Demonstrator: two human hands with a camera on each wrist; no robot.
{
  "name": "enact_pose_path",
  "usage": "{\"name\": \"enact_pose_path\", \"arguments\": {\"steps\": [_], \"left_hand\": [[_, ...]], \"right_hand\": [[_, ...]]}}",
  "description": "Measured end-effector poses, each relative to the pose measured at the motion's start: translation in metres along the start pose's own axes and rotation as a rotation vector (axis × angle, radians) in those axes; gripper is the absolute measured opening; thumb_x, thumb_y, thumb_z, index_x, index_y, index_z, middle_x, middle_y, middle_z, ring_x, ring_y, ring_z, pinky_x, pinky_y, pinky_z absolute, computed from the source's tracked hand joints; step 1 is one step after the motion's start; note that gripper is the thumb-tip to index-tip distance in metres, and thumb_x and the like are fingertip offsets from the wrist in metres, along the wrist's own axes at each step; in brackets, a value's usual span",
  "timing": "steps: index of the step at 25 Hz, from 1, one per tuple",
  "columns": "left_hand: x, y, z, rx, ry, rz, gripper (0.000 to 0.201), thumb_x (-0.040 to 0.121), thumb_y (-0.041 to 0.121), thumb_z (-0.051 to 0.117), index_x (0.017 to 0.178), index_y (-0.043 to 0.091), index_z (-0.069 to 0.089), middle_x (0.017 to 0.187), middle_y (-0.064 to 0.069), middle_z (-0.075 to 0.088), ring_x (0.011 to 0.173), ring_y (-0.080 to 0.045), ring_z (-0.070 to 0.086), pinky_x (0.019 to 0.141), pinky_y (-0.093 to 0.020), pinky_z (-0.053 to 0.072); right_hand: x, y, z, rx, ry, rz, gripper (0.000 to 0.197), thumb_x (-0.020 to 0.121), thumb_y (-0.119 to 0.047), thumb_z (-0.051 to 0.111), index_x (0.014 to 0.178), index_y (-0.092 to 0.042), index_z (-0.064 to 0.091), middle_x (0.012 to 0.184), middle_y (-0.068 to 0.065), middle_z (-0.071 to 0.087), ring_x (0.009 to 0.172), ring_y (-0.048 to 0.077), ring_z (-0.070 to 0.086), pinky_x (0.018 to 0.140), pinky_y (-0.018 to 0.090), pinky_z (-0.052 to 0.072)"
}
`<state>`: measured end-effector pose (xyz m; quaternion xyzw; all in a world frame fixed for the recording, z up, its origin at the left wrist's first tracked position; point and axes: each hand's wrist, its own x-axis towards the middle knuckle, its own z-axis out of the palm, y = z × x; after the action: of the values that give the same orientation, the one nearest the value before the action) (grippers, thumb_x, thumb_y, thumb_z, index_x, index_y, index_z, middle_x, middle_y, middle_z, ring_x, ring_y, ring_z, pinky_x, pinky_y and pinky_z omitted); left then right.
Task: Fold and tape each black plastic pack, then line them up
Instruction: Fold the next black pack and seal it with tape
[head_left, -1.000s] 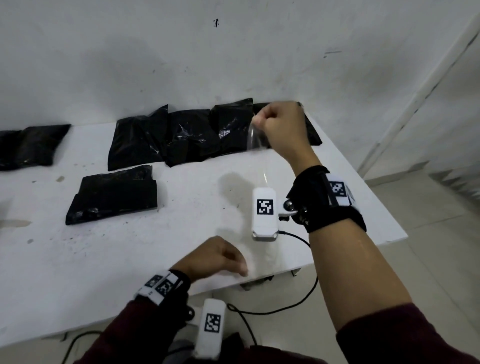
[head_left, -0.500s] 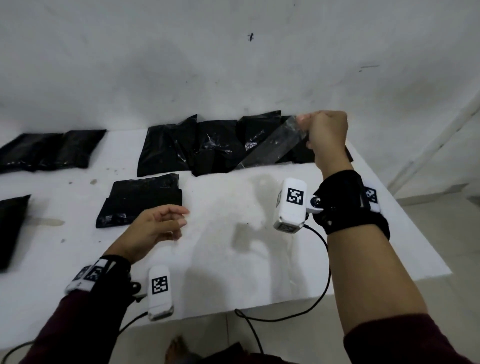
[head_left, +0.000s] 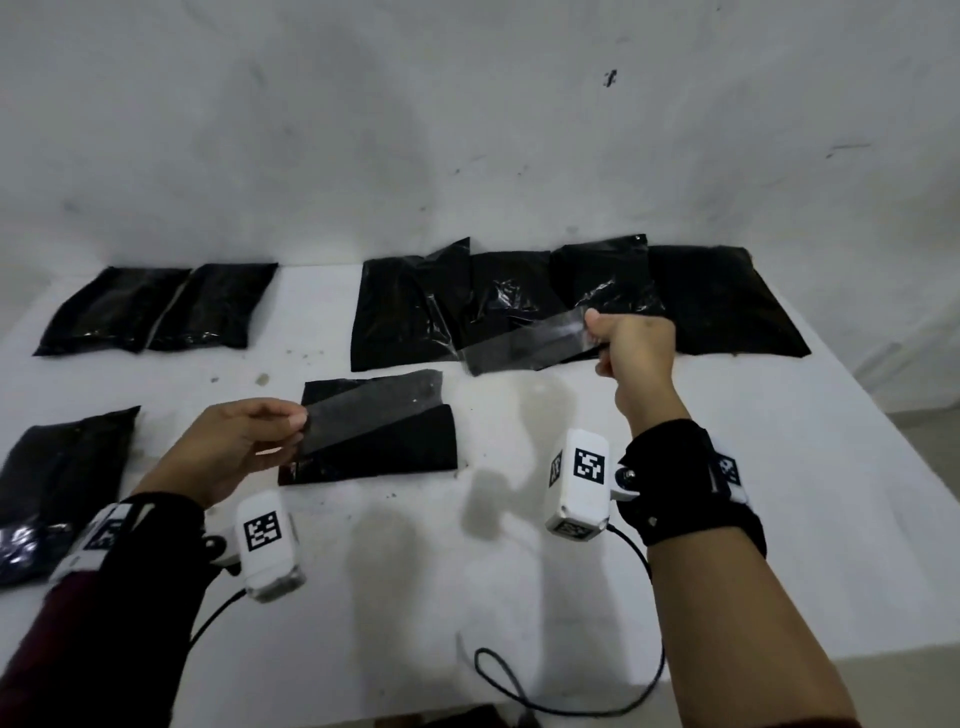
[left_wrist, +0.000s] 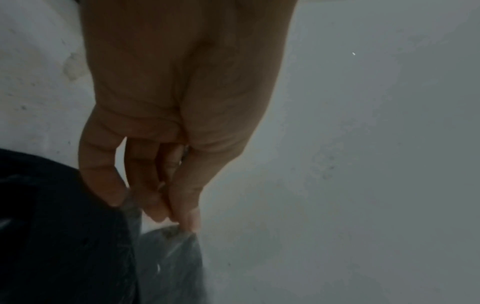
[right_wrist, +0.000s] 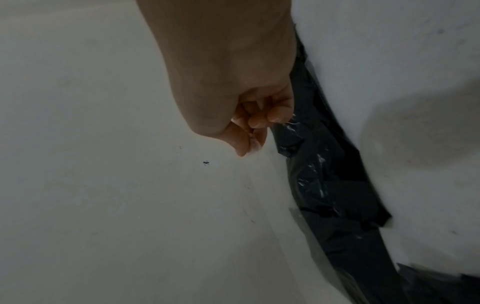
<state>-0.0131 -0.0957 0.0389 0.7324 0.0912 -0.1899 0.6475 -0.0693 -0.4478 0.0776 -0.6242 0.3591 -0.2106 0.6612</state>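
Observation:
A strip of clear tape (head_left: 524, 340) stretches between both hands above the table. My left hand (head_left: 297, 431) pinches its left end, seen close in the left wrist view (left_wrist: 182, 223), where the tape (left_wrist: 171, 265) runs away from the fingertips. My right hand (head_left: 597, 338) pinches the other end in a closed fist (right_wrist: 249, 142). Under the tape's left part lies a folded black pack (head_left: 400, 457) flat on the white table (head_left: 519, 571). The tape hangs above this pack; contact cannot be told.
A row of overlapping black packs (head_left: 405, 312) lies along the back wall, reaching to the right (head_left: 727, 301) and showing in the right wrist view (right_wrist: 324, 174). Two packs (head_left: 156, 306) lie at back left, another (head_left: 57, 478) at near left. A cable (head_left: 519, 691) hangs off the front edge.
My left hand rose from the front edge and took the tape's free end. My right hand came down and forward, so the strip now spans both hands over the folded pack.

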Motion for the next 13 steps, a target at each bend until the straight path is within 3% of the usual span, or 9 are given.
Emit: {"name": "enact_pose_path", "arguments": {"steps": [6,9,13], "left_hand": [[0.043,-0.009,-0.044,-0.250,0.124,-0.149,0.024,0.090,-0.001,0.051,0.071,0.004,0.064,0.052,0.003,0.066,0.046,-0.003,0.061,0.050,-0.016,0.053],[0.061,-0.013,-0.053,-0.246,0.197,-0.186,0.009,0.086,0.002,0.060,0.077,0.005,0.060,0.052,0.003,0.066,0.046,-0.003,0.062,0.049,-0.013,0.052],[0.080,-0.023,-0.059,-0.200,0.305,-0.167,0.011,0.079,0.001,0.068,0.072,0.004,0.059,0.047,0.003,0.064,0.043,-0.003,0.061,0.047,-0.011,0.050]], "right_hand": [[-0.012,0.041,0.043,0.008,0.019,0.201,0.014,0.081,-0.007,0.068,0.076,0.002,0.058,0.071,0.011,0.055,0.046,0.013,0.035,0.042,0.022,0.035],[-0.014,0.058,0.056,0.015,0.044,0.262,0.018,0.082,-0.004,0.067,0.069,0.000,0.055,0.069,0.010,0.059,0.046,0.014,0.032,0.041,0.022,0.030],[-0.017,0.081,0.070,0.026,0.090,0.357,0.014,0.082,-0.002,0.065,0.071,0.002,0.056,0.068,0.010,0.060,0.048,0.013,0.033,0.037,0.019,0.029]]}}
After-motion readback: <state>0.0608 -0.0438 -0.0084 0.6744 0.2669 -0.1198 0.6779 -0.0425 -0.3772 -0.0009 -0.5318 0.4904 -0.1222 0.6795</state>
